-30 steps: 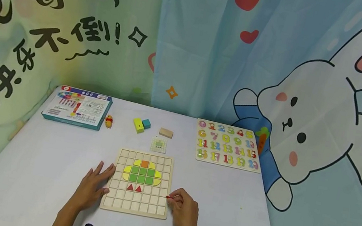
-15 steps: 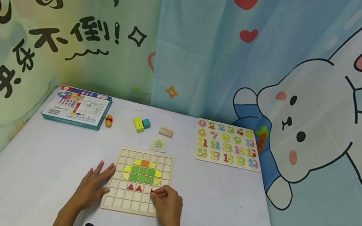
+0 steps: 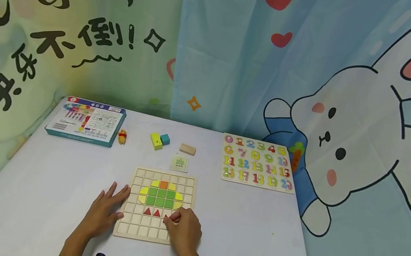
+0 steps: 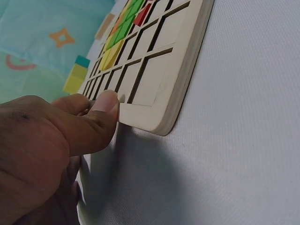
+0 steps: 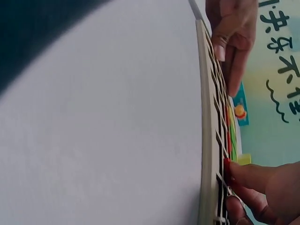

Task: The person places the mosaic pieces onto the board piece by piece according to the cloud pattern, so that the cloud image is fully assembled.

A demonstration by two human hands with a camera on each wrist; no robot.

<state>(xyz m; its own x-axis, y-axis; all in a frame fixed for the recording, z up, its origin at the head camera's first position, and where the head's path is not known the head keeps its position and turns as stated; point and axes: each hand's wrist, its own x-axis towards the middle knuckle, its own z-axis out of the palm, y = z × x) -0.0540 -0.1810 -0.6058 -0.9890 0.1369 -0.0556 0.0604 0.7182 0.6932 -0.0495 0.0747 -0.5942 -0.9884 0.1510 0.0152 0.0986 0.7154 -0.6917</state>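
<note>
A wooden grid board lies on the table, with green, yellow and orange tiles set in its middle and two red triangles one row below. My left hand lies flat against the board's left edge, its thumb pressed on the near corner. My right hand is over the board's lower right part and pinches a small red tile just right of the two triangles. In the right wrist view the red tile touches the board.
At the back of the table lie a blue box, a small orange figure, yellow and teal blocks, a plain wooden block and a pattern card. A number puzzle board sits at the back right.
My right hand has moved left from the board's right edge onto the board, carrying the red tile to beside the two red triangles. The left hand has stayed put.
</note>
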